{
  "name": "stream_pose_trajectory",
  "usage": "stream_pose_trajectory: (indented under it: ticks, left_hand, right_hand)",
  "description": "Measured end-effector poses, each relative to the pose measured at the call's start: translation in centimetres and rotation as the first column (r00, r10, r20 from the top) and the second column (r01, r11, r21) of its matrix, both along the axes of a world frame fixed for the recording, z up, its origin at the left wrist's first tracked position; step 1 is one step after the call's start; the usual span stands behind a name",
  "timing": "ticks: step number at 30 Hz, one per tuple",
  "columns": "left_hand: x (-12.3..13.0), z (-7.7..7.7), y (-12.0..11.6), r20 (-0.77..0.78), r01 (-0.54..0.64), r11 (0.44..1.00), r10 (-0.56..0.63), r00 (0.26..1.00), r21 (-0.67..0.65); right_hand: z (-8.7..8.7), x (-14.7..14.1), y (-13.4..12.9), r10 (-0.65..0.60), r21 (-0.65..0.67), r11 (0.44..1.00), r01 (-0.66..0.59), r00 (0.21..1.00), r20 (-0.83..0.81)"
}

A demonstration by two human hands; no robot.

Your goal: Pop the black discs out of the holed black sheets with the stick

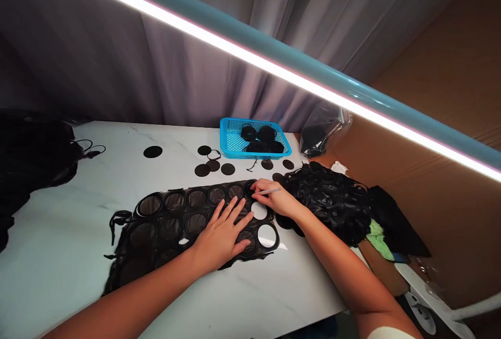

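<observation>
A black sheet with rows of ringed circles [170,228] lies flat on the white marbled table [250,297]. Two of its circles at the right end show white through them. My left hand [223,232] presses on the sheet with fingers spread. At the sheet's upper right corner, my right hand [274,195] is closed around a thin grey pen-like tool [268,191], its tip at a circle's edge. Several loose black discs [227,169] lie behind the sheet.
A blue basket [230,143] with black coils stands at the back. Black material is piled right [332,201] and left [37,156]. A clear bag [323,130] is at the back right; a bright tube light [250,55] crosses above.
</observation>
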State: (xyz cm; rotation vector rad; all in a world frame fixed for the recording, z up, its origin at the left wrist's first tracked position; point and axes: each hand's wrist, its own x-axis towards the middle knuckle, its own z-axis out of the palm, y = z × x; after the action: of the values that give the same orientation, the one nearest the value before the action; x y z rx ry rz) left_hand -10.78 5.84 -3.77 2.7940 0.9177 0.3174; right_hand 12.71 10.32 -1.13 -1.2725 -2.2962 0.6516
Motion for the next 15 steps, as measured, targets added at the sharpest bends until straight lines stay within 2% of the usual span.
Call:
stream_pose_trajectory:
  ticks: [1, 3, 4, 6, 7, 8, 9, 10, 13, 15]
  left_hand:
    - [0.0, 0.0, 0.0, 0.006, 0.002, 1.000, -0.002, 1.000, -0.001]
    - [0.0, 0.2, 0.0, 0.010, 0.002, 1.000, -0.002, 1.000, -0.007]
    - [0.1, 0.3, -0.1, 0.007, 0.001, 1.000, -0.001, 1.000, -0.010]
    - [0.1, 0.5, -0.1, -0.008, -0.001, 1.000, 0.001, 1.000, -0.017]
    - [0.1, 0.6, -0.1, -0.015, 0.001, 1.000, -0.002, 1.000, -0.019]
    - [0.1, 0.7, -0.1, -0.020, 0.007, 1.000, -0.008, 1.000, -0.018]
    - [-0.1, 0.7, 0.0, -0.020, 0.012, 1.000, -0.012, 1.000, -0.013]
    - [-0.2, 0.8, 0.0, -0.017, 0.009, 1.000, -0.009, 1.000, -0.005]
    - [-1.2, 0.7, 0.3, -0.008, -0.061, 0.998, 0.062, 0.998, 0.029]
    - [-2.1, 0.6, 0.5, -0.025, -0.116, 0.992, 0.117, 0.993, 0.038]
  right_hand:
    - [0.0, -0.1, -0.2, -0.036, 0.058, 0.998, 0.031, 0.995, 0.091]
    - [0.2, 0.4, -0.1, -0.216, 0.174, 0.969, 0.177, 0.946, 0.242]
    - [0.6, 1.0, 0.1, -0.343, 0.231, 0.930, 0.285, 0.898, 0.275]
    - [1.5, 2.4, 0.8, -0.582, 0.334, 0.801, 0.497, 0.777, 0.241]
    - [2.0, 3.0, 1.2, -0.653, 0.367, 0.740, 0.563, 0.732, 0.194]
    - [2.4, 3.3, 1.5, -0.682, 0.377, 0.707, 0.599, 0.719, 0.137]
    - [2.6, 3.2, 1.6, -0.668, 0.358, 0.711, 0.605, 0.740, 0.075]
    - [2.7, 2.7, 1.7, -0.613, 0.310, 0.753, 0.580, 0.790, 0.011]
    - [2.0, -0.4, 1.2, -0.339, 0.073, 0.933, 0.353, 0.928, -0.157]
    - [1.1, -2.6, 0.7, -0.205, -0.056, 0.979, 0.197, 0.955, -0.213]
